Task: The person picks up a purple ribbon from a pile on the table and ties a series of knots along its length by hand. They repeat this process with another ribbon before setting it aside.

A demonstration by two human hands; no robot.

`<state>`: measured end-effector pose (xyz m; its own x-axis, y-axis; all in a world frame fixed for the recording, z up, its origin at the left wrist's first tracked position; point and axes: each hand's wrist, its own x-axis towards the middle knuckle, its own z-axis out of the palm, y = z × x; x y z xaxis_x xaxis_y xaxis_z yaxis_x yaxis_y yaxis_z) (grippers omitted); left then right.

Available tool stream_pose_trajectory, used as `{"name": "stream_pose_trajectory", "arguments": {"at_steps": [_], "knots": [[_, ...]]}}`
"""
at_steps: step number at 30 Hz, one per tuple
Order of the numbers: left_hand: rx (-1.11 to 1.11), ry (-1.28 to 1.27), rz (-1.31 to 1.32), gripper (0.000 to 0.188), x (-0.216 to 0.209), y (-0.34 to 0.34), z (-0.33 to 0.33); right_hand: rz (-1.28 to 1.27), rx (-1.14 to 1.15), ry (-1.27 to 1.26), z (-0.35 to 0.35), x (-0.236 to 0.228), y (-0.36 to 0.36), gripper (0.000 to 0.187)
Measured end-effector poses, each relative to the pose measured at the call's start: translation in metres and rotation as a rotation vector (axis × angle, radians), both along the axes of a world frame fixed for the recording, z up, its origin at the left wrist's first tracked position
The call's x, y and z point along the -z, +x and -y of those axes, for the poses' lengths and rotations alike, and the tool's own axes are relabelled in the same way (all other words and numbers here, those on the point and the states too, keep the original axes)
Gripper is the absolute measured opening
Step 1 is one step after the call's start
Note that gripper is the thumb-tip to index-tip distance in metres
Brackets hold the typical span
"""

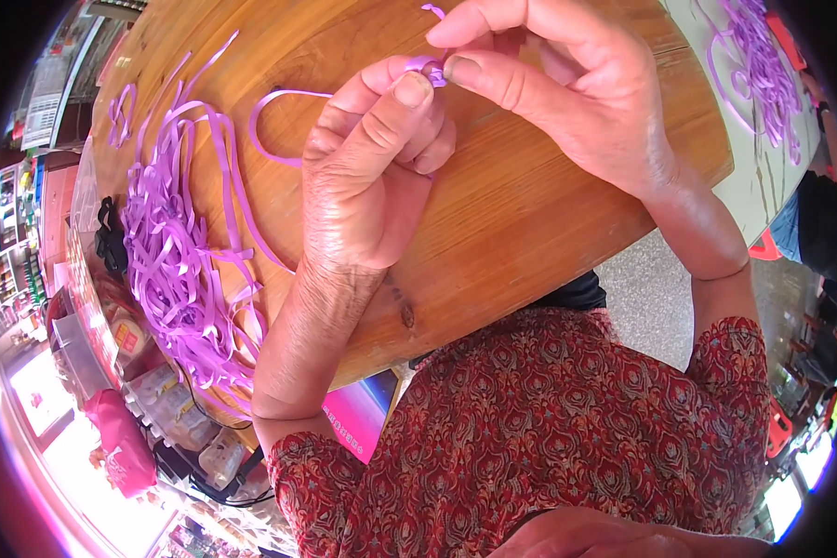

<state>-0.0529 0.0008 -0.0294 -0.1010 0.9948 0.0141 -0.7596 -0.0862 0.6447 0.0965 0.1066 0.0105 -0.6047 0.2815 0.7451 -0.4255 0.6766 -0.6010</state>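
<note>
A narrow purple ribbon (423, 63) is pinched between the thumb and forefinger of my left hand (372, 139), where it forms a small loop or knot. My right hand (567, 93) meets it there, its thumb tip touching the knot's right side. The forefinger of that hand is raised apart from the thumb, near a short ribbon end above; whether its other fingers grip a strand is hidden. From my left hand a length of ribbon (259, 121) curves away over the wooden table (511, 205).
A tangled heap of purple ribbons (177, 251) lies along the table's left side. More ribbons (763, 70) lie on a white table (711, 102) at the far right. A pink bag (121, 442) and a black item (110, 232) are at the left. Another person (814, 214) is at the right edge.
</note>
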Motion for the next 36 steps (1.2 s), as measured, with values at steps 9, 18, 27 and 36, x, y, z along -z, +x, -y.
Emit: {"name": "stream_pose_trajectory", "arguments": {"at_steps": [9, 18, 27, 36], "knots": [[0.026, 0.042, -0.004, 0.015, -0.001, 0.001, -0.002, 0.233, 0.157, -0.090, 0.005, -0.017, 0.012, 0.014], [0.003, -0.030, -0.066, 0.011, -0.005, 0.001, 0.000, 0.214, 0.236, 0.056, 0.006, -0.017, 0.012, 0.014], [-0.102, -0.093, -0.219, 0.015, -0.013, 0.008, 0.001, -0.038, -0.072, 0.068, -0.030, 0.017, -0.008, 0.012], [-0.206, -0.203, -0.470, 0.019, -0.020, 0.007, 0.006, -0.187, -0.410, -0.076, -0.033, 0.029, -0.010, 0.008]]}}
